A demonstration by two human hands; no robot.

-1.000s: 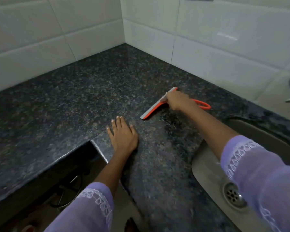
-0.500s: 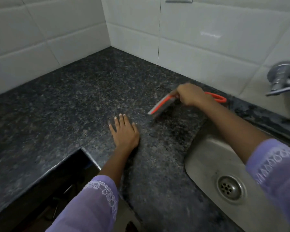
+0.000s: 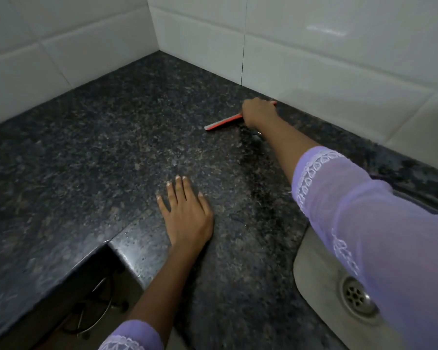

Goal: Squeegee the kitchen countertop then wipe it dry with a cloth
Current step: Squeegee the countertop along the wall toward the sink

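So the countertop [image 3: 91, 152] is dark speckled stone running into a tiled corner up at 12 o'clock. Left hand [image 3: 186, 213] is just planted flat on it around 6 o'clock, fingers spread, holding nothing, basically a brace. Further right, at about 1 o'clock, the right hand [image 3: 259, 112] is wrapped tight round the handle of the orange squeegee [image 3: 223, 123], with the blade down on the stone right by the back wall. There's a darker wet streak [image 3: 258, 183] trailing from there toward the sink [image 3: 311, 263] at 4 o'clock. No cloth in sight that I can see. My take: start each pull hard against the wall, keep the blade tilted a bit with even pressure, drag straight to the sink so the water drops in, and overlap passes or you'll leave lines
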